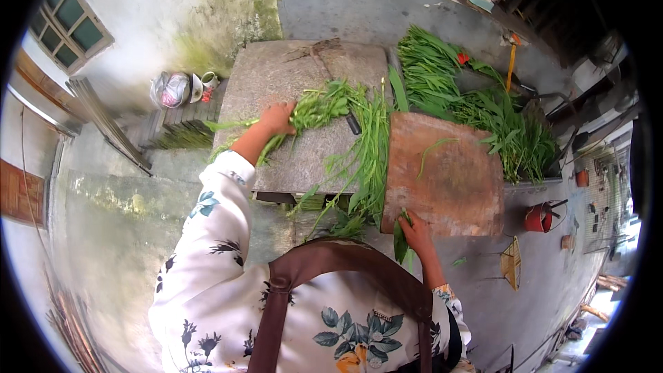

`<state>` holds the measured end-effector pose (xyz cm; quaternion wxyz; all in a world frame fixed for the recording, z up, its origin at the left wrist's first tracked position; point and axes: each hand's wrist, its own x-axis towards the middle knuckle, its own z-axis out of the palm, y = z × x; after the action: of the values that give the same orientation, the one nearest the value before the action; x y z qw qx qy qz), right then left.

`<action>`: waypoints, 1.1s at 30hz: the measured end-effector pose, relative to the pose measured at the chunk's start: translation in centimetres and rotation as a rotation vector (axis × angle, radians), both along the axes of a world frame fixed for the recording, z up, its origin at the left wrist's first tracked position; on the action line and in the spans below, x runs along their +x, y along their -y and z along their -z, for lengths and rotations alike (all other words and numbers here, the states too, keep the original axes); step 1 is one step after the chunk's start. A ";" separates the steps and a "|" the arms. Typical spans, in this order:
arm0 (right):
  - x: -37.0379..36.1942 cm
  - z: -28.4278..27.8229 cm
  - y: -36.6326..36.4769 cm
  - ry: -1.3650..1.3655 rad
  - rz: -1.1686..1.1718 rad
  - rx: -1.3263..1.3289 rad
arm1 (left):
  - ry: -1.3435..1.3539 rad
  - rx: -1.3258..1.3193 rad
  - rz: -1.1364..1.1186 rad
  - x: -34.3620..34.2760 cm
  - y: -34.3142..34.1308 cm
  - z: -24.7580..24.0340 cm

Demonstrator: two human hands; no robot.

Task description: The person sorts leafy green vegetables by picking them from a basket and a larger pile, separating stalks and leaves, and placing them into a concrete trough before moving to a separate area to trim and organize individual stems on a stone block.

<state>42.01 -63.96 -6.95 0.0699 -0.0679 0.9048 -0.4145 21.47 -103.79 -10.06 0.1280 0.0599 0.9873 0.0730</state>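
Observation:
My left hand [278, 119] reaches across a grey stone slab table [259, 76], its fingers closed on the end of a heap of leafy green stalks [324, 107]. More long stalks [373, 145] trail down the slab's right side and over its front edge. Among them lies a short dark handle [353, 124]; whatever it belongs to is covered. Low at the front edge of a reddish-brown wooden board [442, 173], my right hand [416, 230] grips a few broad green leaves [400, 240] that hang down. One thin green strand [429, 155] rests on the board.
Big bunches of long green leaves [428, 69] lie behind and right of the board. At right stand a red bucket [539, 217] and a small yellowish woven piece [511, 262]. Plastic bags [169, 90] and a mug [210, 80] sit on a ledge at left.

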 end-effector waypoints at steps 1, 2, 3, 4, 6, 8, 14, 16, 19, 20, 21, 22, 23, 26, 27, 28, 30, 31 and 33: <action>0.6 0.0 -0.1 -0.005 -0.006 -0.019 | -0.008 -0.042 0.038 0.8 -0.1 2.1; 1.2 0.8 -0.8 -0.038 -0.015 -0.007 | 0.082 -0.056 -0.004 1.4 -0.7 2.8; 1.8 2.2 -1.7 -0.070 -0.024 0.006 | 0.080 -0.061 -0.023 1.5 -1.1 3.2; 2.2 2.7 -2.3 -0.102 -0.039 0.021 | 0.077 -0.063 -0.047 1.8 -1.7 2.9; 3.6 2.6 -3.7 -0.026 0.054 -0.045 | 0.089 -0.087 -0.103 1.5 -3.3 1.9; 4.5 1.7 -4.4 0.057 0.110 -0.078 | -0.051 -0.034 -0.024 -0.1 -2.6 3.0; 6.9 0.0 -5.9 0.139 0.245 0.055 | -0.144 0.351 -0.188 -4.5 -6.8 1.8; 7.7 0.3 -6.4 0.138 0.269 0.075 | -0.123 0.345 -0.317 -5.6 -8.8 2.9; 8.7 1.2 -6.8 0.191 0.342 0.072 | -0.216 0.157 -0.403 -6.6 -11.6 4.4; 8.8 1.0 -6.5 0.211 0.347 0.059 | -0.258 0.109 -0.438 -5.8 -12.8 3.1; 8.6 1.0 -6.2 0.222 0.357 0.057 | -0.339 0.126 -0.382 -6.5 -13.6 3.6; 8.6 0.9 -5.8 0.237 0.361 0.054 | -0.415 0.140 -0.332 -6.7 -13.9 4.4; 8.5 0.9 -5.5 0.256 0.370 0.049 | -0.488 0.153 -0.276 -6.9 -14.4 4.9; 7.7 2.0 -4.6 0.236 0.353 0.053 | -0.827 0.785 0.082 -6.6 -17.6 3.8; 7.3 2.4 -4.4 0.200 0.357 0.050 | -0.784 0.925 0.100 -5.9 -18.5 2.1; 6.8 2.8 -4.3 0.164 0.358 0.045 | -0.644 1.042 0.056 -5.4 -19.0 0.4; 5.7 2.5 -3.6 0.136 0.339 0.037 | -0.455 1.185 -0.030 -4.9 -18.2 -2.7; 4.7 1.7 -3.2 0.144 0.321 0.034 | -0.410 1.217 -0.069 -5.3 -17.5 -4.1; 3.0 1.2 -2.7 0.134 0.294 0.037 | -0.270 1.512 -0.143 -5.2 -15.8 -8.7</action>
<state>45.02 -61.30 -8.15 0.0700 0.0946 0.9058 -0.4071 16.29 -87.97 -1.34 -0.0743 0.0753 0.6775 0.7279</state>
